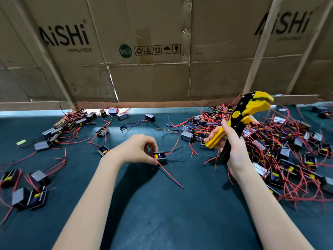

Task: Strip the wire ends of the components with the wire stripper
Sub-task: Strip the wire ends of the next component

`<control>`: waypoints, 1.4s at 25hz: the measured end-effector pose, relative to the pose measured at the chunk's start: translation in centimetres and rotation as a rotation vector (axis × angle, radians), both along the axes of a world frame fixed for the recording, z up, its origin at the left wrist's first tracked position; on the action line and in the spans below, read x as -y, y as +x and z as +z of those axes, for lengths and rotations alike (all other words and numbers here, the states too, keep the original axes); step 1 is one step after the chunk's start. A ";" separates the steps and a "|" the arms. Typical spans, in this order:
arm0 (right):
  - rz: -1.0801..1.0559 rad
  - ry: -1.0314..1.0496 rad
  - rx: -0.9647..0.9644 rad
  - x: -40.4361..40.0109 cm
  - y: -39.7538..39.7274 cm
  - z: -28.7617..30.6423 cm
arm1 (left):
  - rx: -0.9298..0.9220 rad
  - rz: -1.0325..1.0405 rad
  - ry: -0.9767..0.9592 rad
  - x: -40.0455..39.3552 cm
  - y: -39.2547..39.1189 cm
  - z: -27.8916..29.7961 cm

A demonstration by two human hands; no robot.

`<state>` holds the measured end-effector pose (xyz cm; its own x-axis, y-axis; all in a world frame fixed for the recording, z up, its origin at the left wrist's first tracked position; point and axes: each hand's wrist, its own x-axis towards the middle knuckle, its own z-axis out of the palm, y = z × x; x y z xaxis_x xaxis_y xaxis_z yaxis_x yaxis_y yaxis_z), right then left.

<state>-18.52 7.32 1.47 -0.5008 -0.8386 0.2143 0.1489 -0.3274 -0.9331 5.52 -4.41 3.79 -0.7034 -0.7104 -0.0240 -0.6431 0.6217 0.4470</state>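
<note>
The left hand (139, 149) reaches in over the dark green table (162, 213), its thumb and fingers curled down and pinching a small black component (160, 157) that sits on the surface near the middle of the view; the part shows a yellow and blue patch on its near face, and a red wire (170, 175) trails from it toward the viewer while another red lead and a dark one run off to its right. The right hand (232, 150) is raised above the table, well apart from the left, with its fingers wrapped around the handles of the yellow and black wire stripper (242, 121); the tool is held tilted, head up and to the right, its jaws standing parted and holding no wire. Just behind and to the right of this hand lies a dense heap of components (288, 154), black and grey blocks tangled in red wires, with a few blue ones among them. To the left, a looser scatter of components (59, 130) runs along the table's far edge and down the left side, some lying on their sides with leads splayed out. A small yellow-green scrap (21, 142) lies near them. Flattened cardboard boxes (144, 51) printed "AiSHi CAPACITORS" stand as a wall behind the table, braced by pale wooden battens (259, 46).
</note>
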 end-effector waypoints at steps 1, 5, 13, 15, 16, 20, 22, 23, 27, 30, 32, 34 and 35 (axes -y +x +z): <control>0.007 0.027 -0.045 0.0 -0.2 -0.2 | 0.018 0.013 0.029 -0.2 0.0 -0.7; -0.058 0.168 -0.419 0.3 -0.8 -1.1 | -0.193 0.108 -0.008 -1.1 -0.1 -2.4; -0.470 0.494 -0.991 0.4 -0.7 -1.9 | -0.486 0.251 -0.136 -2.3 -3.0 -4.1; -0.555 0.635 -1.087 0.4 -1.4 -2.2 | -0.517 0.283 -0.117 -2.4 -3.2 -4.4; -0.589 0.678 -1.129 0.4 -1.8 -2.3 | -0.536 0.303 -0.101 -2.6 -3.3 -4.4; -0.682 0.675 -1.241 0.3 -2.3 -2.8 | -0.680 0.313 0.003 -2.9 -3.4 -4.3; -0.706 0.613 -1.276 0.4 -1.9 -3.0 | -0.737 0.278 0.025 -2.8 -3.3 -4.1; -0.714 0.594 -1.299 0.4 -1.7 -3.1 | -0.761 0.259 0.035 -2.7 -3.2 -4.1; -0.750 0.561 -1.376 0.6 -0.7 -3.3 | -0.811 0.176 0.063 -2.5 -3.0 -4.1; -0.746 0.572 -1.374 0.6 -0.4 -3.3 | -0.846 0.124 0.158 -2.6 -3.1 -4.3; -0.744 0.572 -1.370 0.6 -0.5 -3.4 | -0.846 0.095 0.244 -2.5 -3.2 -4.4; -0.739 0.576 -1.371 0.5 -0.6 -3.4 | -0.815 0.087 0.297 -2.5 -3.2 -4.7; -0.734 0.588 -1.374 0.5 -0.7 -3.4 | -0.802 0.088 0.307 -2.6 -3.2 -4.8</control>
<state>-19.24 6.79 -1.90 -0.5168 -0.6467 0.5610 -0.8496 0.4680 -0.2431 2.31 -1.85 -1.05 -0.5326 -0.8066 0.2562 -0.1015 0.3615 0.9268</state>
